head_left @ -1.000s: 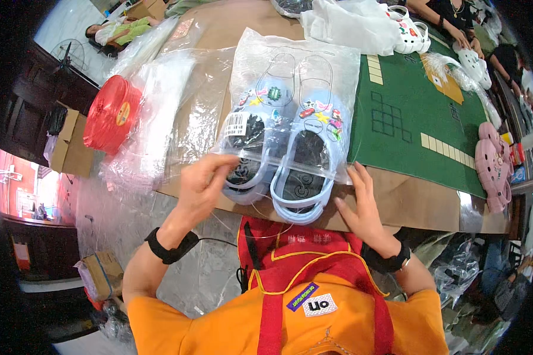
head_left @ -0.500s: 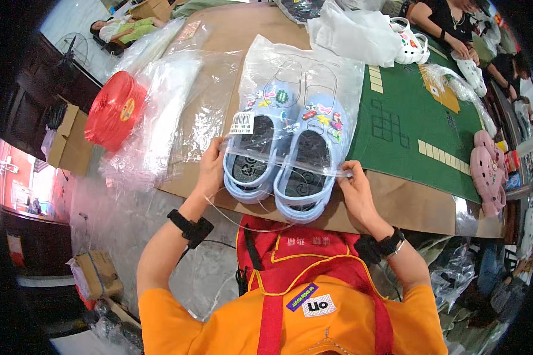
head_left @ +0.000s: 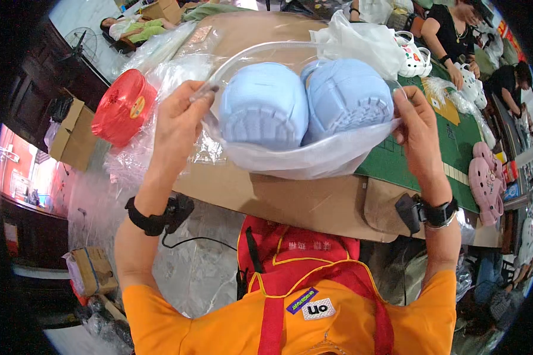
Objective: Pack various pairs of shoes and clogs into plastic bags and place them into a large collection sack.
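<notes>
Two light blue clogs [head_left: 265,106] stand heel-up toward me inside a clear plastic bag [head_left: 305,161], lifted above the table. The bag's mouth is stretched open around their heels. My left hand [head_left: 185,112] pinches the bag's rim at the left, its fingers closed. At the right edge my right hand [head_left: 416,115] grips the rim between thumb and fingers. The clogs' toes and charms are hidden from this angle.
A brown-covered table [head_left: 278,198] carries a green mat [head_left: 397,160]. Red twine [head_left: 123,107] and clear bags [head_left: 183,68] lie left. Pink clogs [head_left: 485,183] rest right; white clogs [head_left: 414,58] sit farther back. Another person [head_left: 447,35] works at the far right.
The bag with the clogs was lying flat on the table; now it is raised and tipped, heels facing me. Both my hands have moved up and apart, spreading the bag's mouth.
</notes>
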Available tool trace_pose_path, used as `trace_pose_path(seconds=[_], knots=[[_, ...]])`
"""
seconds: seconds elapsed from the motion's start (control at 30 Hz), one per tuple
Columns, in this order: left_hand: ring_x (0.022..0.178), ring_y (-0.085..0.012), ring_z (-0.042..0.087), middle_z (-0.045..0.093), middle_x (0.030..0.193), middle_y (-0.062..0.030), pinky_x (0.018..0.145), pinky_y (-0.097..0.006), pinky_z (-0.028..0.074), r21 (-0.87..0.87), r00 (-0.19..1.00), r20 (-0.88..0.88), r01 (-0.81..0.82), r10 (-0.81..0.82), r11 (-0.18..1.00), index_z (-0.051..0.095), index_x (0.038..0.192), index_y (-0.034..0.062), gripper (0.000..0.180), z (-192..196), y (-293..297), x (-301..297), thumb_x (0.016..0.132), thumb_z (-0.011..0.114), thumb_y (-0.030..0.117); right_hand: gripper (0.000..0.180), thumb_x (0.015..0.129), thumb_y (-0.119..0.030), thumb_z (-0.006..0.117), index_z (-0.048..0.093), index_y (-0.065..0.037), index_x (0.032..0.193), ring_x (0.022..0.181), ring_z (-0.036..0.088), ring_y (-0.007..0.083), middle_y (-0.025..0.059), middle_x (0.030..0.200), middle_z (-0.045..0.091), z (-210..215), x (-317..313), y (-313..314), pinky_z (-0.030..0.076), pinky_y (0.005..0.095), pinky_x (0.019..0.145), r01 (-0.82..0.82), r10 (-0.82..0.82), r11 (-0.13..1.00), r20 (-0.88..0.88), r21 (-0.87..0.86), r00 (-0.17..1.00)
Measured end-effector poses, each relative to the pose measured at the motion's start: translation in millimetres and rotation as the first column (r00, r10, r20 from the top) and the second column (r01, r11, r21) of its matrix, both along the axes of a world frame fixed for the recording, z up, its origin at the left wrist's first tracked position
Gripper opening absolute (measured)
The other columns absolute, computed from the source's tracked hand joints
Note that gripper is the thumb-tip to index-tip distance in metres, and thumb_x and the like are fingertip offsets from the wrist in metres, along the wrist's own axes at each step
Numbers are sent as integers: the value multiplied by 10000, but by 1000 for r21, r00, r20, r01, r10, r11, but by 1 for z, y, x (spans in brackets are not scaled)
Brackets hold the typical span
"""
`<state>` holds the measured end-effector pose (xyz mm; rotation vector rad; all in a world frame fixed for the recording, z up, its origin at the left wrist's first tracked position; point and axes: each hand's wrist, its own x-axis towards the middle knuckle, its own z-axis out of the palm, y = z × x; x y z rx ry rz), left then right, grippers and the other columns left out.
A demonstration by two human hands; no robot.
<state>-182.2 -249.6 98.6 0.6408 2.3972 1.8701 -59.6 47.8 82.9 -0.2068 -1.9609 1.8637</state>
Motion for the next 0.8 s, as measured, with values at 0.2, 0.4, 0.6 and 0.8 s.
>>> trace_pose_path(seconds=[0.2,0.4,0.6,0.8], knots=[[620,-22,464,564,745,30,502,-181,341,-27,981,-194,-5,0,1000,566,994,10,181,34,1,-14,834,529,85,182,872,-279,525,546,-102,835,510,327,-6,-97,622,419,35,-3,19,233,165,448,76,-70,967,-31,244,997],[693,-50,539,612,915,-29,578,-181,424,-54,878,-469,-133,92,990,560,1059,6,230,86,5,-69,851,516,94,202,889,-288,509,555,-103,955,512,375,-17,-75,703,490,83,-37,60,265,148,434,156,-74,916,-226,369,971],[703,-82,547,577,878,-45,579,-207,509,215,842,-536,64,63,974,560,981,30,141,91,50,-107,882,462,52,594,797,-339,635,377,-89,1270,990,532,238,142,1072,538,115,-93,110,159,373,1066,206,-134,933,-246,295,960],[847,-141,583,585,983,-74,753,-259,495,156,894,-446,108,-28,982,549,1047,-23,226,33,26,-87,838,492,41,173,889,-180,532,554,-15,938,663,481,63,-3,753,531,45,-40,61,390,200,561,446,-154,750,-527,489,836]])
